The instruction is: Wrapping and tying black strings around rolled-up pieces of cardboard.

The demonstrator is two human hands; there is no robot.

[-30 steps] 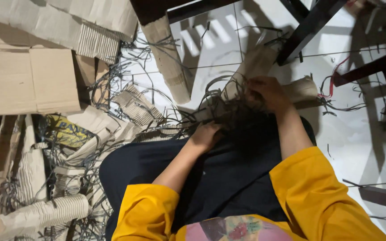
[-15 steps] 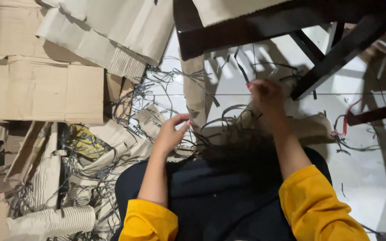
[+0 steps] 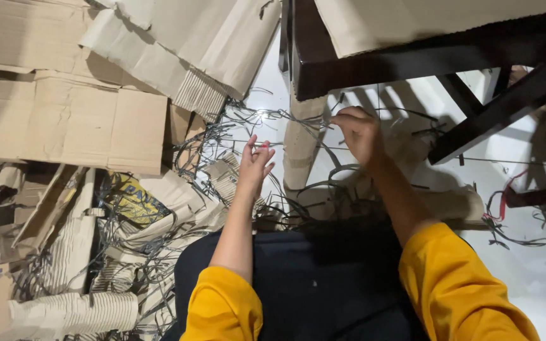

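Pinching a thin dark strip (image 3: 298,121) between thumb and fingertips, the right hand (image 3: 360,132) is raised just below the edge of the dark wooden table frame (image 3: 424,57), its fingers (image 3: 344,120) curled together around that strand. The strip runs leftward from the grip toward the left hand (image 3: 255,163), whose fingers (image 3: 250,144) are spread apart and upright — they seem to brush the same strand, though whether they truly touch it I cannot tell. Both forearms are bare, coming out of bright yellow sleeves (image 3: 462,284), and beneath them lies the person's dark lap (image 3: 323,284). Around and under the hands sprawls a tangle of dark strips (image 3: 342,189), looping over a long folded piece of cardboard (image 3: 299,151) that stands on the pale tiled floor (image 3: 538,265) between the two hands. Farther left — well away from the fingers — large flattened cardboard sheets (image 3: 77,123) are heaped, with corrugated pieces (image 3: 71,309) rolled and crumpled near the lower corner and a yellow printed wrapper (image 3: 133,201) among them. A red strand (image 3: 505,196) lies on the floor to the right, near the table's lower rail.
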